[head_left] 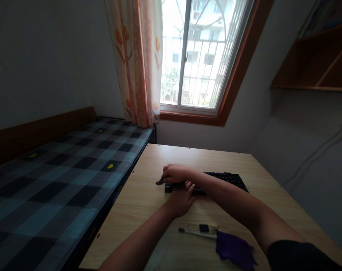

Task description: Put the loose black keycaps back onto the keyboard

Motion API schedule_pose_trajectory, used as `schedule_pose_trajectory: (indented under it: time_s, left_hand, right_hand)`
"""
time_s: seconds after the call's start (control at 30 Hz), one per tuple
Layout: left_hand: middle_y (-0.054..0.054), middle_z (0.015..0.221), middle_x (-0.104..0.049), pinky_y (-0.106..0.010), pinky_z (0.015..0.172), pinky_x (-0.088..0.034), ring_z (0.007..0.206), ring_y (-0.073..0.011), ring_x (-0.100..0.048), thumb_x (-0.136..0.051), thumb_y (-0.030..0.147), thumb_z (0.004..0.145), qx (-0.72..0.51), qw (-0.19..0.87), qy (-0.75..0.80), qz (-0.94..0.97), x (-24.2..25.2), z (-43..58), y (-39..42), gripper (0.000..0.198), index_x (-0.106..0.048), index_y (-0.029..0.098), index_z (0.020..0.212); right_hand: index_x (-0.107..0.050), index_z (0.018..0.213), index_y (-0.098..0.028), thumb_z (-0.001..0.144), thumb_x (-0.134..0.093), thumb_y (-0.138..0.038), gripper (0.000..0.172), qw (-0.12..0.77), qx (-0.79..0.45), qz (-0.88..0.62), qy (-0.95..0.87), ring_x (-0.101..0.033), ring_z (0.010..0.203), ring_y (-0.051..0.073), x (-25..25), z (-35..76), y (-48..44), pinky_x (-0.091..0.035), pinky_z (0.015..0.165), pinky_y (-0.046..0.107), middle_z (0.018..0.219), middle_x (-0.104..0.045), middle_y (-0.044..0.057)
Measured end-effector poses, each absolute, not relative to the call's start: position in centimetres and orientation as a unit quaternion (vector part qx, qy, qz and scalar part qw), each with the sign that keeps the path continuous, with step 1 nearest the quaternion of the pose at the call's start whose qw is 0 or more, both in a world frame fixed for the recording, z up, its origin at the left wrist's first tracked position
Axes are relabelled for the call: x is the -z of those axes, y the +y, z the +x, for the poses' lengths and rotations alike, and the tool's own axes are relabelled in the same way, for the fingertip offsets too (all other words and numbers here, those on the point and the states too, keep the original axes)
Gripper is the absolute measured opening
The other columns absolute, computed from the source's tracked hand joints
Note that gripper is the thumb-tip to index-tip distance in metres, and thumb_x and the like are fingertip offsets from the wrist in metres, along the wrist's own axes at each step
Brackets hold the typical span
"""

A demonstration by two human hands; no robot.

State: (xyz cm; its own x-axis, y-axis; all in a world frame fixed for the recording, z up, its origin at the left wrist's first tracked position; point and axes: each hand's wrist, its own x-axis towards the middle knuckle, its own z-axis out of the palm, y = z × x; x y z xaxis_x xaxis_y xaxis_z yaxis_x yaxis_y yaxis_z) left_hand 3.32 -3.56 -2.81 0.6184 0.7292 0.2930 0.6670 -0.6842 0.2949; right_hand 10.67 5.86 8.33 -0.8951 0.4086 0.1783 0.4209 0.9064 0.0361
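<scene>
A black keyboard (226, 180) lies on the wooden table, its left part mostly covered by my hands. My left hand (181, 200) is at its front edge, fingers over the keys and thumb in front, gripping it. Reaching across above the left one, my right hand (175, 173) is closed at the keyboard's left end. From its fingers sticks out the tip of a small dark object (159, 182); its kind is hidden. Nearer to me lie a toothbrush (199, 234), a purple cloth (234, 249) over its handle end, and a small dark square piece (204, 228).
The pale wooden table (137, 222) stands beside a bed with a checked mattress (83, 180) on the left. Behind are a curtain (139, 67) and a barred window (200, 60). A wooden shelf (315, 67) hangs on the right wall above a cable (315, 156).
</scene>
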Motion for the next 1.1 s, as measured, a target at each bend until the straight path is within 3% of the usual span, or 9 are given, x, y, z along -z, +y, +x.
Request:
schedule_pose_trajectory:
  time_s: [0.07, 0.13, 0.23, 0.37, 0.43, 0.53, 0.6, 0.87, 1.1]
  left_hand:
    - [-0.013, 0.158, -0.041, -0.050, 0.121, -0.023, 0.148, -0.0312, -0.033, -0.048, 0.037, 0.097, -0.198, 0.050, 0.377, 0.903, 3.1, 3.3, -3.2, 0.058, -0.040, 0.020, 0.152]
    - [-0.013, 0.158, -0.042, -0.049, 0.121, -0.022, 0.148, -0.0296, -0.033, -0.047, 0.039, 0.098, -0.191, 0.040, 0.387, 0.901, 3.1, 3.4, -3.0, 0.056, -0.042, 0.020, 0.151]
    - [-0.012, 0.154, -0.047, -0.048, 0.118, -0.028, 0.144, -0.0303, -0.039, -0.052, 0.041, 0.095, -0.187, 0.038, 0.397, 0.898, 2.3, 3.6, -2.7, 0.054, -0.050, 0.022, 0.146]
    - [-0.013, 0.132, -0.064, -0.050, 0.109, -0.037, 0.125, -0.0342, -0.055, -0.062, 0.047, 0.088, -0.173, 0.045, 0.391, 0.903, -0.3, 3.9, -0.8, 0.044, -0.066, 0.022, 0.125]
    - [-0.014, 0.137, -0.060, -0.051, 0.111, -0.035, 0.128, -0.0357, -0.052, -0.067, 0.054, 0.083, -0.164, 0.040, 0.380, 0.909, -1.4, 4.1, 0.7, 0.056, -0.063, 0.023, 0.129]
    - [-0.015, 0.160, -0.037, -0.059, 0.119, -0.019, 0.147, -0.0403, -0.030, -0.071, 0.064, 0.076, -0.127, 0.038, 0.373, 0.918, -1.8, 4.2, 2.7, 0.085, -0.047, 0.028, 0.149]
    - [-0.015, 0.164, -0.028, -0.063, 0.119, -0.012, 0.150, -0.0415, -0.022, -0.068, 0.069, 0.076, -0.095, 0.050, 0.380, 0.919, -1.3, 4.2, 3.6, 0.092, -0.039, 0.030, 0.154]
    - [-0.013, 0.166, -0.025, -0.061, 0.119, -0.013, 0.152, -0.0389, -0.021, -0.061, 0.073, 0.079, -0.060, 0.058, 0.410, 0.908, -0.5, 4.5, 4.0, 0.090, -0.036, 0.033, 0.156]
    - [-0.011, 0.165, -0.027, -0.060, 0.118, -0.015, 0.151, -0.0384, -0.023, -0.057, 0.075, 0.080, -0.058, 0.040, 0.415, 0.907, -0.2, 4.5, 4.3, 0.088, -0.036, 0.034, 0.156]
  right_hand:
    - [-0.077, 0.109, -0.019, 0.101, -0.050, -0.040, 0.034, 0.107, 0.011, -0.239, -0.965, -0.062, 0.083, 0.015, -10.2, 13.8, 7.6, -0.048, 0.076, 0.025, 0.098, -0.072, 0.005]
    - [-0.078, 0.100, -0.017, 0.099, -0.054, -0.041, 0.034, 0.196, -0.073, -0.357, -0.911, -0.065, 0.084, 0.018, -11.7, 18.5, 9.2, -0.051, 0.079, 0.028, 0.097, -0.071, 0.008]
    - [-0.076, 0.089, -0.014, 0.095, -0.058, -0.048, 0.039, 0.233, -0.233, -0.519, -0.789, -0.067, 0.071, 0.020, -12.4, 27.7, 10.2, -0.056, 0.068, 0.031, 0.084, -0.071, 0.010]
    - [-0.070, 0.094, -0.013, 0.091, -0.064, -0.052, 0.040, 0.269, -0.382, -0.692, -0.551, -0.067, 0.057, 0.020, -10.3, 39.2, 8.7, -0.058, 0.055, 0.033, 0.078, -0.073, 0.013]
    - [-0.070, 0.087, -0.013, 0.093, -0.060, -0.049, 0.038, 0.255, -0.346, -0.745, -0.510, -0.069, 0.059, 0.022, -8.5, 42.8, 7.6, -0.058, 0.059, 0.035, 0.077, -0.074, 0.014]
    - [-0.071, 0.077, -0.013, 0.095, -0.057, -0.045, 0.040, 0.213, -0.291, -0.782, -0.509, -0.072, 0.072, 0.026, -5.8, 45.1, 6.4, -0.057, 0.068, 0.037, 0.078, -0.075, 0.015]
    - [-0.072, 0.076, -0.013, 0.094, -0.058, -0.047, 0.041, 0.206, -0.268, -0.790, -0.512, -0.073, 0.083, 0.028, -4.1, 45.1, 6.2, -0.056, 0.075, 0.037, 0.083, -0.076, 0.016]
    - [-0.073, 0.121, -0.013, 0.098, -0.041, -0.054, 0.057, 0.119, -0.174, -0.827, -0.521, -0.065, 0.118, 0.032, -0.3, 42.9, 5.0, -0.047, 0.095, 0.036, 0.123, -0.070, 0.021]
    - [-0.073, 0.120, -0.017, 0.097, -0.040, -0.056, 0.056, 0.050, -0.115, -0.840, -0.527, -0.065, 0.116, 0.033, -1.1, 42.5, 0.9, -0.048, 0.094, 0.039, 0.124, -0.070, 0.020]
